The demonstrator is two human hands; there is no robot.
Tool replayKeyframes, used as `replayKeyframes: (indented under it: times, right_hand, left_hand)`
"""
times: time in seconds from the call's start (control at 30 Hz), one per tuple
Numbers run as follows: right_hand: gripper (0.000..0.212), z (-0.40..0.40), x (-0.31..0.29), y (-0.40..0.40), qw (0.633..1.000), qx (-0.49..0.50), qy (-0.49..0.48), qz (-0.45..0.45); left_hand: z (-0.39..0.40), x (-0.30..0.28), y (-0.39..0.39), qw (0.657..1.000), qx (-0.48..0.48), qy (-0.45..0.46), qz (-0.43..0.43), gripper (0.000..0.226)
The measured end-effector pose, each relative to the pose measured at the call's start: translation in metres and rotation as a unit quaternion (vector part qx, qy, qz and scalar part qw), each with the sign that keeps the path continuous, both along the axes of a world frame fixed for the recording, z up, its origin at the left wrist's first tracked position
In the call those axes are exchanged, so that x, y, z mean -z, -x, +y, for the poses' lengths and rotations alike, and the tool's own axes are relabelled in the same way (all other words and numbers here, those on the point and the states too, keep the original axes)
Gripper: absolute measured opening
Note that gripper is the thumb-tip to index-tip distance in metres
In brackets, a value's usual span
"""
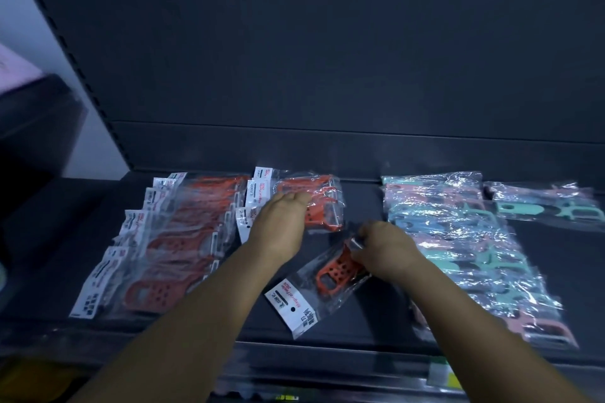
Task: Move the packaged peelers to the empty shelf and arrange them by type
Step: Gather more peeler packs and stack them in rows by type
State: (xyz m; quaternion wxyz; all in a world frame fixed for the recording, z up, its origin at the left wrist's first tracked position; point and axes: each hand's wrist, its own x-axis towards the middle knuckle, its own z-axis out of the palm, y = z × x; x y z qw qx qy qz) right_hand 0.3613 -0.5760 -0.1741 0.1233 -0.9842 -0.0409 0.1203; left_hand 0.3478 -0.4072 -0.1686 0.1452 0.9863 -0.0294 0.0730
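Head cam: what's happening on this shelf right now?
A person is sorting bagged peelers on a dark shelf. The left hand rests on a short stack of orange peelers in clear plastic bags. The right hand pinches one loose bagged orange peeler lying askew in the middle. A long overlapping row of bagged orange peelers lies to the left; rows of teal and pink bagged peelers lie to the right.

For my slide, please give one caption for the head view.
Left hand steadies stacked orange packaged peelers; right hand grips another orange packet.
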Motion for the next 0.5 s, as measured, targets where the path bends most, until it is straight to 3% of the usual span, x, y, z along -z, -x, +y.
replayKeyframes:
  times: [0.23,0.37,0.5]
  right_hand:
    - [0.019,0.000,0.005,-0.003,1.000,0.021,0.016,-0.009]
    - [0.019,0.005,-0.004,0.000,1.000,0.012,0.005,0.007]
    - [0.017,0.010,-0.016,0.005,0.997,0.038,-0.065,0.012]
  left_hand:
    - [0.001,0.005,-0.019,0.998,0.051,-0.017,0.016,0.064]
    - [-0.001,-0.009,0.002,0.997,0.065,0.015,0.031,0.040]
    - [-0.006,-0.018,0.035,0.988,0.086,0.006,0.129,0.047]
